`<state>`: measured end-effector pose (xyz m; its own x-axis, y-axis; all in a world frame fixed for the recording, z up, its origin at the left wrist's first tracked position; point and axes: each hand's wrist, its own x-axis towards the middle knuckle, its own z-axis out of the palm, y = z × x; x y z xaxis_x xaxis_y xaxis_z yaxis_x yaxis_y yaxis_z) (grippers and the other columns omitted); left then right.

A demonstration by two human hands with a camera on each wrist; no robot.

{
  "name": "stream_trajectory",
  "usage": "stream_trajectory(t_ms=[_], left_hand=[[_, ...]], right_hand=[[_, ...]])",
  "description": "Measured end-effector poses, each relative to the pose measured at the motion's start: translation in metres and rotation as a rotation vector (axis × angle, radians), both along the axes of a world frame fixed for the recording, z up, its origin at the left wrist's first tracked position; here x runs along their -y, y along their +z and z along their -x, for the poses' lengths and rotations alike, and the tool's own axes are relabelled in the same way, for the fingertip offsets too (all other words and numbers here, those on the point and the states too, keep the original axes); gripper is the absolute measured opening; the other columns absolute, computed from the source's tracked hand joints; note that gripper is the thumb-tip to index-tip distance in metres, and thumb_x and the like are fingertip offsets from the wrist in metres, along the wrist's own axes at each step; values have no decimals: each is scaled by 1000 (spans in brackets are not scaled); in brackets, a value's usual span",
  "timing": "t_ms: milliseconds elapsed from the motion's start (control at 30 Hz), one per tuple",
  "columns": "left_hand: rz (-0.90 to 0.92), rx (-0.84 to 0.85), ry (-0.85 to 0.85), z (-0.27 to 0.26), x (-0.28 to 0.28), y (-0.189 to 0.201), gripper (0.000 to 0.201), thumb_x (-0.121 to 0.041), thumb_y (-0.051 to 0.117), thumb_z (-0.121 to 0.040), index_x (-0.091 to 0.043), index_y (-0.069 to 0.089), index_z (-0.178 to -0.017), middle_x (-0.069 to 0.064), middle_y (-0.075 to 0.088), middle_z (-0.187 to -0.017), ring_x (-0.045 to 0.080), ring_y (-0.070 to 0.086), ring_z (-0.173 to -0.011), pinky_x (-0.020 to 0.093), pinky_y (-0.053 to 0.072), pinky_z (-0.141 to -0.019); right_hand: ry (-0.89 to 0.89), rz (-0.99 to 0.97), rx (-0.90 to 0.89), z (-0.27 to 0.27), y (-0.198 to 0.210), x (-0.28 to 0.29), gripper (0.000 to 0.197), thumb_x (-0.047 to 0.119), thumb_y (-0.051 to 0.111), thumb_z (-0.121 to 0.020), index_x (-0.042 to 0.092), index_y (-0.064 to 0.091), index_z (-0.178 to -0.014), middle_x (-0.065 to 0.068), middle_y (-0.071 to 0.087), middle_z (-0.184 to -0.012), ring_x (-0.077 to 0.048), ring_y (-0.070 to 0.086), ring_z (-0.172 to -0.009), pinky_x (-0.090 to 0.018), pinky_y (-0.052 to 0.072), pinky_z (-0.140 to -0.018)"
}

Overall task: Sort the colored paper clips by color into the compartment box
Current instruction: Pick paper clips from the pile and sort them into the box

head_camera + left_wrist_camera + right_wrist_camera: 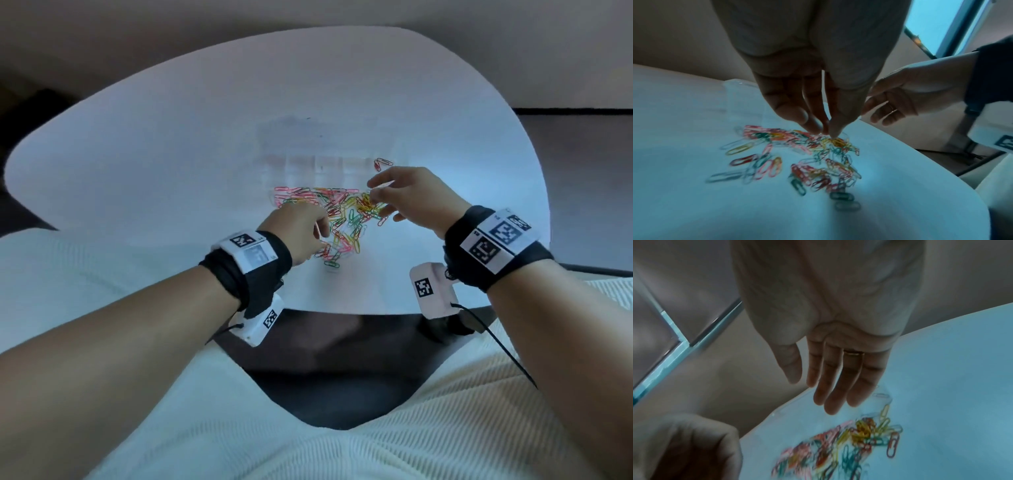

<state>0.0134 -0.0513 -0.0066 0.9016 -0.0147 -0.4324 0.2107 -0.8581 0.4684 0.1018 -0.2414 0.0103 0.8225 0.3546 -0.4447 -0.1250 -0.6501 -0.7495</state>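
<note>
Clips (342,216) beneath both hands' fingers (831,395)

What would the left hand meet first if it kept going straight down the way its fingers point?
Probably the paper clip pile: the left hand points its fingertips down at the yellow clips. Depth is unclear.

A heap of paper clips (337,219) is spread on the table (154,164), just before the compartment box (318,161). A few clips (382,163) appear to lie in the box's rightmost compartment, though this is faintly seen.
</note>
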Motion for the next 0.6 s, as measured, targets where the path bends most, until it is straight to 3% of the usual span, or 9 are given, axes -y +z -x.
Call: stream_trajectory(t_ms=[167, 367, 600], left_hand=[[13, -42, 3, 9, -19, -14, 13, -9, 68, -81, -21, 66, -88, -8, 64, -84, 15, 61, -84, 26, 47, -73], [23, 69, -85, 4, -10, -30, 18, -9, 61, -86, -20, 63, -100, -3, 68, -96, 17, 61, -87, 25, 45, -74], [40, 162, -109, -2, 5, -47, 37, 0, 57, -86, -15, 58, -121, 5, 64, -110, 22, 59, -98, 31, 47, -81]], right_hand=[[189, 225, 118, 19, -21, -12, 11, 20, 71, -85, 22, 67, -94, 4, 66, -73, -12, 63, -70, -20, 45, -58], [134, 364, 195, 35, -54, -18, 11, 18, 77, -79, 19, 65, -80, -2, 66, -82, -20, 62, -80, -25, 44, -65], [93, 382, 219, 44, -76, -24, 24, 24, 81, -75, 16, 61, -86, -6, 65, -86, -24, 61, -79, -35, 54, -71]])
